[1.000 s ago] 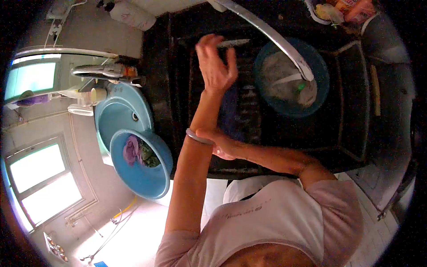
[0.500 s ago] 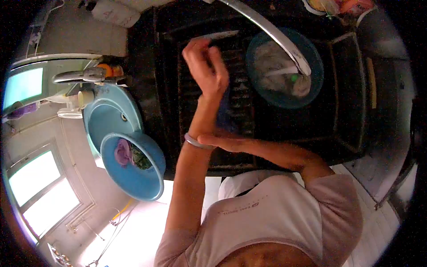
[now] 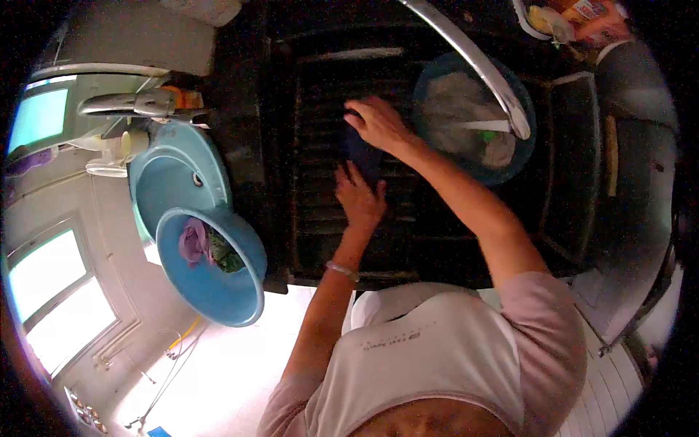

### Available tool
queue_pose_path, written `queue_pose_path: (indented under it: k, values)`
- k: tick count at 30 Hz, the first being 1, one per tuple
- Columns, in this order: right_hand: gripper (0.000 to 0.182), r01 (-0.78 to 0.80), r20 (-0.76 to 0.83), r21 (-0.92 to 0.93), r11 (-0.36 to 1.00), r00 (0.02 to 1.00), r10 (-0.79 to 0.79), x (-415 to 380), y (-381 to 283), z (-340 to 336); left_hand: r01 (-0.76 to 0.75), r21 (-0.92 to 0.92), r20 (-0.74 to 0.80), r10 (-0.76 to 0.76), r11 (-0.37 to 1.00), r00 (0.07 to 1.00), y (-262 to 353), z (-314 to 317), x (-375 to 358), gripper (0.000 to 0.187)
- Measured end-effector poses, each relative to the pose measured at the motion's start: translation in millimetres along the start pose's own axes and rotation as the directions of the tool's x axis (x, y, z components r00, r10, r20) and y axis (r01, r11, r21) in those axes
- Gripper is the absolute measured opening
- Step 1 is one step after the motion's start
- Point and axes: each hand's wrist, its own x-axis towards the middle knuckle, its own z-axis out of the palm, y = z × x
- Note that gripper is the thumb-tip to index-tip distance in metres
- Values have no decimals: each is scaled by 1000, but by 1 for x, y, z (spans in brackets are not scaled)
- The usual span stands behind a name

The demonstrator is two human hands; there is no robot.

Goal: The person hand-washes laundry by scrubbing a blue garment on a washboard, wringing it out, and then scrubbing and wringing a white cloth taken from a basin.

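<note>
Cloth (image 3: 362,149) on ribbed board (image 3: 318,211) | our right hand (image 3: 384,130) curls at far end, left hand (image 3: 362,206) spreads nearer; can't tell grip | likely flattening; next calls for even pressure

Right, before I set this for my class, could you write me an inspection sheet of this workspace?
Surface: dark ribbed board, beside a round tub; wetness cannot be judged.
Job's things: dark cloth on the board; pale cloth in the tub, under the tap.
Clutter: packets at upper right; blue basin holding purple cloth and something green.
Hands: left hand at the cloth's near end, fingers spread; right hand at its far end, grip unclear.
Cables: thin line at lower left; cord or hose, cannot tell.
Surroundings: bright window at left; second tap above the basin; no other person seen.
</note>
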Motion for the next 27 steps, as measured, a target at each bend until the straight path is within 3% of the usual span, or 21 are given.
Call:
queue_pose_path:
  k: [1,4,5,6,8,9,11,12,13,14,16,17,18,19,20,22,23,24,25,26,27]
  values:
    - [23,138,-109,-23,990,984,-139,11,11,23,-35,44,44,33,998,998,-2,6,-2,73]
    - [24,122,-57,-282,951,988,-144,-11,18,44,-57,122,169,36,991,985,-16,7,-4,81]
    - [37,3,364,-124,992,930,43,-23,7,30,-18,116,206,-6,993,978,-21,-3,-2,81]
    - [34,17,331,-35,999,944,-4,-53,-12,18,21,105,238,-46,994,970,-23,-6,3,82]
    - [24,63,267,73,995,960,-80,-115,-46,-9,-111,501,136,49,858,990,-34,27,-4,79]
    - [24,63,408,-76,995,913,-27,-103,-40,1,-153,684,98,118,714,988,-39,38,-4,78]
    - [24,116,618,-348,930,775,135,-57,-12,33,-104,375,204,28,921,979,-25,15,3,76]
    - [24,93,483,-426,900,865,139,-33,2,46,-53,196,270,-2,979,963,-17,3,5,76]
    - [24,46,335,-492,870,932,140,-8,16,58,-70,197,271,14,978,962,-14,-3,7,75]
    - [24,-72,-99,-468,881,995,29,13,25,69,-62,198,274,6,978,962,-17,-4,7,76]
    - [24,-33,-81,-460,887,997,-6,2,17,59,-51,173,284,-1,984,959,-19,-4,7,76]
    - [23,-5,-65,-462,887,998,-28,-9,14,52,-44,190,298,-15,981,954,-17,-2,6,76]
    - [30,-30,214,-386,922,969,122,-27,4,30,-37,208,313,-31,977,949,-15,-4,8,75]
    - [39,-85,485,-315,945,842,237,-51,-14,4,-28,231,329,-51,973,943,-13,-4,8,75]
    - [30,-99,389,-117,988,911,138,-79,-46,-18,-98,319,267,10,943,964,-15,4,6,74]
    - [26,-145,414,-91,985,894,169,-98,-35,4,-220,518,162,157,827,974,-24,10,7,73]
    - [24,-168,427,-79,983,885,185,-107,-29,16,-153,95,206,131,984,970,-23,-1,6,68]
    - [31,-337,632,-333,881,613,474,-65,-5,35,-125,128,228,93,984,969,-21,-3,10,66]
    - [23,-155,308,-282,947,920,242,-37,20,55,-95,159,251,52,983,966,-12,-3,11,64]
    - [16,44,-82,-311,949,994,-73,-19,37,70,-65,188,267,13,980,964,-6,-3,12,63]
    - [20,46,-63,-347,937,995,-73,-10,39,76,-95,160,156,70,983,985,-10,5,15,55]
